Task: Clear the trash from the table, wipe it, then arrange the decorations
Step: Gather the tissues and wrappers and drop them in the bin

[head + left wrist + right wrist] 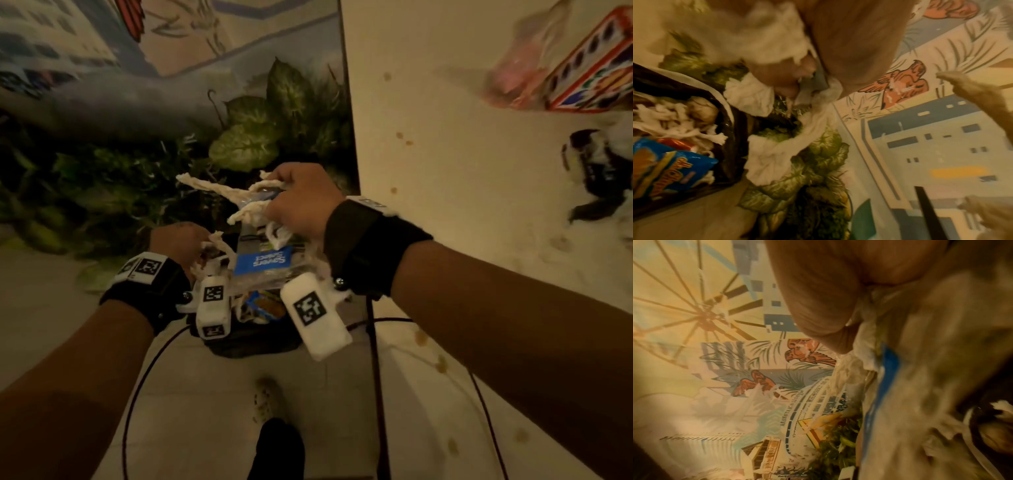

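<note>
Both my hands hover over a black-lined trash bin on the floor beside the white table. My right hand grips a bunch of torn white tissue strips and a clear plastic wrapper with a blue label. My left hand, lower and to the left, pinches more tissue at the bin's rim. Inside the bin lie tissue scraps and a blue snack packet. Wrist views are blurred.
The table carries brown stains, a red patterned box and a black-and-white item at its far right. Leafy artificial plants stand behind the bin against a painted wall. Black cables and my foot are on the floor.
</note>
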Demonstrator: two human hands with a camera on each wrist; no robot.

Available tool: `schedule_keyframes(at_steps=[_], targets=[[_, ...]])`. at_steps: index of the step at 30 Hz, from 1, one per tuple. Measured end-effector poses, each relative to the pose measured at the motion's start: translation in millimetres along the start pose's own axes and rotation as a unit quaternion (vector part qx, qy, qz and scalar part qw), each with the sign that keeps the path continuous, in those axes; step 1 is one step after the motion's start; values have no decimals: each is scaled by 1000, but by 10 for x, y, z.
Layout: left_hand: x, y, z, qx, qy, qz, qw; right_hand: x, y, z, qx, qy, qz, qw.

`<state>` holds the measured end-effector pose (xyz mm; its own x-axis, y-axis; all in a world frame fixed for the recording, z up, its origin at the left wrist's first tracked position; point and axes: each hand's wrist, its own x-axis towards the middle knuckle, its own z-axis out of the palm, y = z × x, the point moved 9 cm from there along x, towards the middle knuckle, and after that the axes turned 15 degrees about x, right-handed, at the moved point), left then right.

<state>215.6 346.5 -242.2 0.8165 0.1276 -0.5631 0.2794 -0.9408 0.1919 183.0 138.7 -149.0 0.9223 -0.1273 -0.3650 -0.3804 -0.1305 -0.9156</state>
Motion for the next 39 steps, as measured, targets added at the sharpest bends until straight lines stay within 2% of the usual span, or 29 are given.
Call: schedule_keyframes(at_steps=[7,10,14,17,20,23,26,30,33,39], targets=[[574,-415,647,152,-56,0,987,495,959,719,41,8,145,989],[839,-616,991,255,-117,20,959,628,1460,940,2,8,189,982],[1187,-775,1452,254,-145,56,955,665,2102,1107,-29,6,236,971],[1376,-880,1729,185,-151,25,971,695,2554,1140,-25,37,265,963],[1585,-992,2033,148,-151,22,977,791,2920,1201,-23,61,278,958],[1722,-1141,2308,84,-162,-15,983,895,3188,1314,-49,33,280,958],[1823,-1218,2490,77,-163,-28,983,1025,3430,1458,-85,-7,279,956],[1976,-1271,2569,79,-133,-27,988,1267,3607,1613,-118,-22,253,960],[2110,-1380,2648,46,-109,-55,991,1373,3714,1757,-127,-46,250,959],[2236,-1450,2906,-50,-128,-48,989,1509,3976,1872,-135,-43,243,960]])
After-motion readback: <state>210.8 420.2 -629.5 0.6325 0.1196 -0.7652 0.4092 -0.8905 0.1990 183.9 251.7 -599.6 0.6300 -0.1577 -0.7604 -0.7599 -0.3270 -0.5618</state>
